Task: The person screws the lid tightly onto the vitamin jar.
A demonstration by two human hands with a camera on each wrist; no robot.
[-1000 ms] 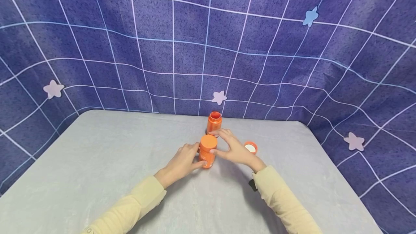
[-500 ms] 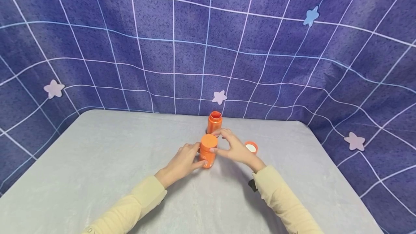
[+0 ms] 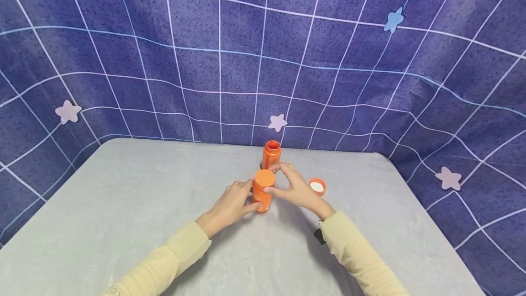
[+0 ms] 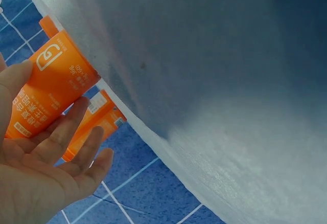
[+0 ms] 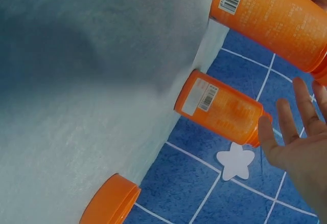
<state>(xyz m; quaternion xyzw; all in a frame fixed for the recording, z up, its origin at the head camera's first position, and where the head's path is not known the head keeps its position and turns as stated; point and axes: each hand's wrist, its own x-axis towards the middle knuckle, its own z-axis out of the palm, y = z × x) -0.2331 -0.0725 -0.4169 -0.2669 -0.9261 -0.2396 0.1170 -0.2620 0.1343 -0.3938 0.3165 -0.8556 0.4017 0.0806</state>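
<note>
A capped orange bottle stands upright on the table, gripped around its body by my left hand. In the left wrist view, its printed label shows between the thumb and fingers. My right hand has its thumb and index finger around the bottle's orange lid; the remaining fingers spread out in the right wrist view. Behind it is a second orange bottle, uncapped, its dark red mouth facing up. To the right a loose orange lid lies with its white inside upward.
A grey cloth covers the table. Behind it hangs a blue curtain with a grid and star pattern. A small black object shows by the right cuff.
The right thumb shifts very slightly at the lid's edge. Both bottles, the loose lid and the left hand look unmoved.
</note>
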